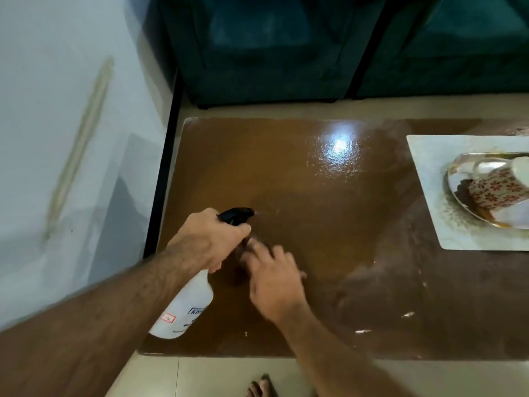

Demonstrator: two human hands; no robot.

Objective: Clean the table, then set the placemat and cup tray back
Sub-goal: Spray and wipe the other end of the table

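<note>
You look down at a pale tiled floor that runs around the brown worktop, where a bright light glare shines on its glossy surface. A pale blue wall stands to your left. Beyond the far edge sits dark teal furniture.

Setting: a home living room. Evidence: low glossy brown wooden table on a beige tiled floor; dark teal upholstered sofa just beyond the table; pale painted wall left of it; bare foot near its front edge.
</note>
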